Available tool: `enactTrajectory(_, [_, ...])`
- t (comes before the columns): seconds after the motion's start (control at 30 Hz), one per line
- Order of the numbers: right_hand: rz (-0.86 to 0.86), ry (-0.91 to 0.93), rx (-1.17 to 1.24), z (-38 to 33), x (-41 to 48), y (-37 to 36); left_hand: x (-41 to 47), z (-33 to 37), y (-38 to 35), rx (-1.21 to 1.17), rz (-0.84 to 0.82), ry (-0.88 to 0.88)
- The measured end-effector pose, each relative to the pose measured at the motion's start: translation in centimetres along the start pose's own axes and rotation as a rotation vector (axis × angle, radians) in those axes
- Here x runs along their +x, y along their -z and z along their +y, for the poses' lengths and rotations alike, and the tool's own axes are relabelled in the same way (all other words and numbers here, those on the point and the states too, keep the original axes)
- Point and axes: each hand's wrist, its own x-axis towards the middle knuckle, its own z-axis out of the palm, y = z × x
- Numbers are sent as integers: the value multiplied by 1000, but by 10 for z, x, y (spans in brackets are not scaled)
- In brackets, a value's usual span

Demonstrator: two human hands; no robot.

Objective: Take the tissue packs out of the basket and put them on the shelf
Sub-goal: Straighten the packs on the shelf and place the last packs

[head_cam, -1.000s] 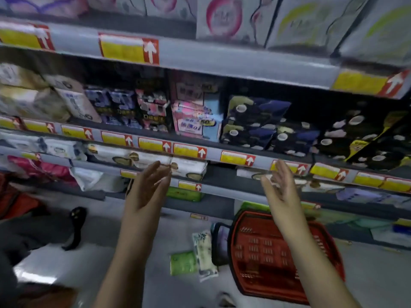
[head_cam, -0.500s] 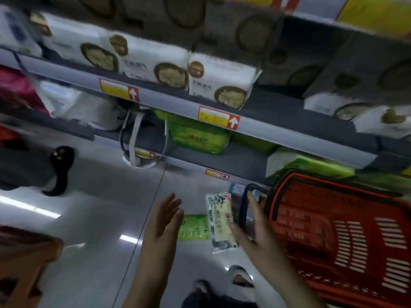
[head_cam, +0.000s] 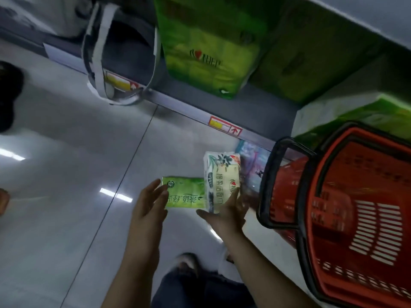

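Note:
Three tissue packs lie on the floor beside the basket. My left hand (head_cam: 148,204) reaches down with straight fingers that touch the left end of the green pack (head_cam: 185,195). My right hand (head_cam: 224,211) has its fingers spread over the near end of the white leaf-printed pack (head_cam: 222,177), thumb out to the left. A bluish pack (head_cam: 252,166) lies between the white pack and the red basket (head_cam: 289,196), whose black handle (head_cam: 270,172) hangs towards the packs. What is inside the basket is out of sight. The bottom shelf (head_cam: 191,107) runs along just behind.
Large green tissue bundles (head_cam: 206,52) stand on the bottom shelf, with more green bundles (head_cam: 355,114) behind the basket. White bag straps (head_cam: 97,63) hang over the shelf edge at the left. Someone's dark shoe (head_cam: 9,96) is at the far left. My own feet (head_cam: 186,263) are below the hands.
My view has tilted down from the upper shelves to the floor. Both hands have dropped from shelf height to the packs, the left reaching the green one, the right the white one.

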Motion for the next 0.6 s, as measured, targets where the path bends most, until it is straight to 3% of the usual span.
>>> enactTrajectory(0.1, [53,-96,-64,1,26,-13,6,-14,8,-4,28,20])
enactTrajectory(0.6, [134,-185,-210,-6,57,-21,9,-13,9,-30,30,84])
